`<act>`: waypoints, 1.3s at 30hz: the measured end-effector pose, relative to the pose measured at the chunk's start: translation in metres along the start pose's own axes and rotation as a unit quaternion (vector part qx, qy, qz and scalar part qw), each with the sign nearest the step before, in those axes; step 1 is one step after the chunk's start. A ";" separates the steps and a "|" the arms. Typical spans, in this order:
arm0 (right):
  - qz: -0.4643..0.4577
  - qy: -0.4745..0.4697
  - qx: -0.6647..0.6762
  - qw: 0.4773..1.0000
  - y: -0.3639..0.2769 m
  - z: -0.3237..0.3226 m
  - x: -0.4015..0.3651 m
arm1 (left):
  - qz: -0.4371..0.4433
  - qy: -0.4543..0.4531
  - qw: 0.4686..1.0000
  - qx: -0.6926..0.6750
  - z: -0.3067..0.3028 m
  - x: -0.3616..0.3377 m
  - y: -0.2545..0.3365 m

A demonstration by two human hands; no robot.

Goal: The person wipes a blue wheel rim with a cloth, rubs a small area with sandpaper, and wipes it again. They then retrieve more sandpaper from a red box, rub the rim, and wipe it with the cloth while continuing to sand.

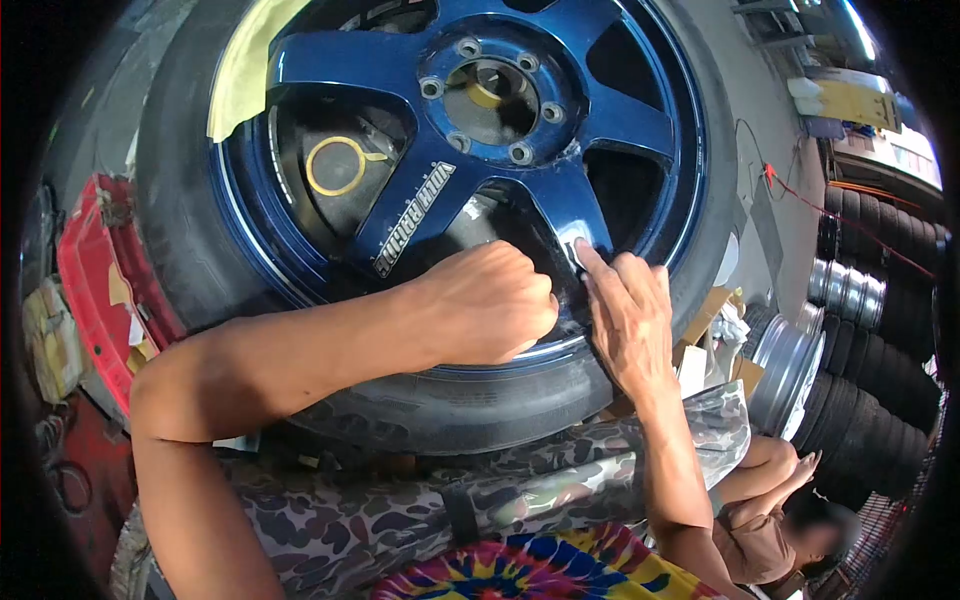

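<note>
A blue multi-spoke wheel rim (560, 200) with a black tire (450, 410) around it lies in front of me. My left hand (500, 305) is closed in a fist over the lower part of the rim; whatever it may hold is hidden. At the lower right spoke, my right hand (627, 310) rests with an extended finger touching a small pale patch (574, 252) on the blue surface. Its other fingers are bent. White lettering (415, 218) runs along the spoke to the left. Yellow masking tape (240, 75) covers part of the upper left rim.
A yellow tape roll (336, 165) lies in a gap between spokes. Camouflage fabric (560, 490) is below the tire. A red panel (105, 270) stands at left. Stacked tires (870, 350) and a silver rim (785, 370) are at right, near a seated person (765, 540).
</note>
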State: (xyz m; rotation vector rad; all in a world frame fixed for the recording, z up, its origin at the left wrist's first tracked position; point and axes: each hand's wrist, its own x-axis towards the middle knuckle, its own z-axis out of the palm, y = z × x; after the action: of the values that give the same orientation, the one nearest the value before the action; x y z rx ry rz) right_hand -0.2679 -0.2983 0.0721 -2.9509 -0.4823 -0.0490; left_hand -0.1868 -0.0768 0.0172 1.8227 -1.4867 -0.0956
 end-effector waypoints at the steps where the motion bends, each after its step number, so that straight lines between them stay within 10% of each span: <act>1: 0.001 -0.005 -0.013 1.000 0.001 -0.002 -0.002 | 0.009 -0.005 1.000 0.006 0.001 0.000 0.000; 39: 0.001 0.005 -0.025 1.000 0.003 0.000 0.002 | 0.024 0.000 1.000 -0.014 0.002 0.000 -0.001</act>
State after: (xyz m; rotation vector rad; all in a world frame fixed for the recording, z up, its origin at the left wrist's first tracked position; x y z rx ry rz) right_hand -0.2649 -0.3005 0.0715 -2.9995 -0.4832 -0.0758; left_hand -0.1872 -0.0779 0.0150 1.7643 -1.5204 -0.0934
